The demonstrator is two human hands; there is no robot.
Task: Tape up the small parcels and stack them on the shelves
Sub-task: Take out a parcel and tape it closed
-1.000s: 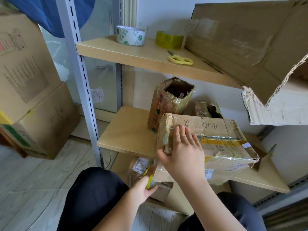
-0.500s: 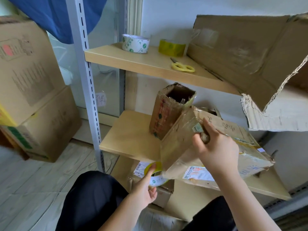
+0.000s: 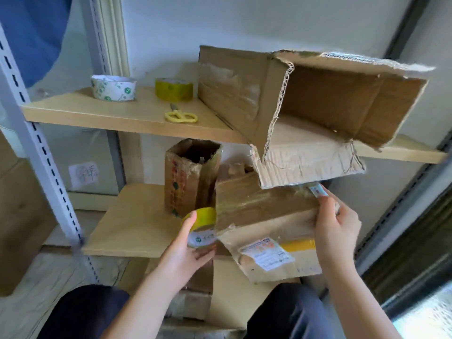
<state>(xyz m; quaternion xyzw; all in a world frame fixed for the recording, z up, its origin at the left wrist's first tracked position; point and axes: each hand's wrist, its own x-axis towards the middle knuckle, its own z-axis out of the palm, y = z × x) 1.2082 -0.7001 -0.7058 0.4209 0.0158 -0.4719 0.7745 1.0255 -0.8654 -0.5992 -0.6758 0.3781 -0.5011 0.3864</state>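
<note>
Holding the small parcel point(image 3: 266, 216) in front of the lower shelf point(image 3: 132, 231), we grip its right end with our right hand point(image 3: 336, 225), fingers curled over the top edge and thumb against the near face. The parcel is tilted, its taped top facing us and a printed label point(image 3: 267, 253) with a yellow strip showing on the underside. It is lifted above the front right part of the lower shelf; whether any corner touches the board, we cannot tell.

Our left hand point(image 3: 187, 253) clasps a yellow tape roll point(image 3: 201, 228) just beside the parcel's left end, thumb over the top of the roll and fingers underneath.

Behind the roll, an upright open carton point(image 3: 190, 177) stands toward the back of the lower shelf, touching or nearly touching the parcel's far left corner.

On the upper shelf point(image 3: 117, 116), a white tape roll with green marks point(image 3: 113, 88) sits near the back left, a second yellow roll point(image 3: 174, 89) stands to its right, and yellow-handled scissors point(image 3: 180, 116) lie near the front edge. A large torn cardboard box point(image 3: 318, 111) lies on its side over the right part of that shelf, its open mouth toward us, its lower flap hanging over the parcel.
</note>
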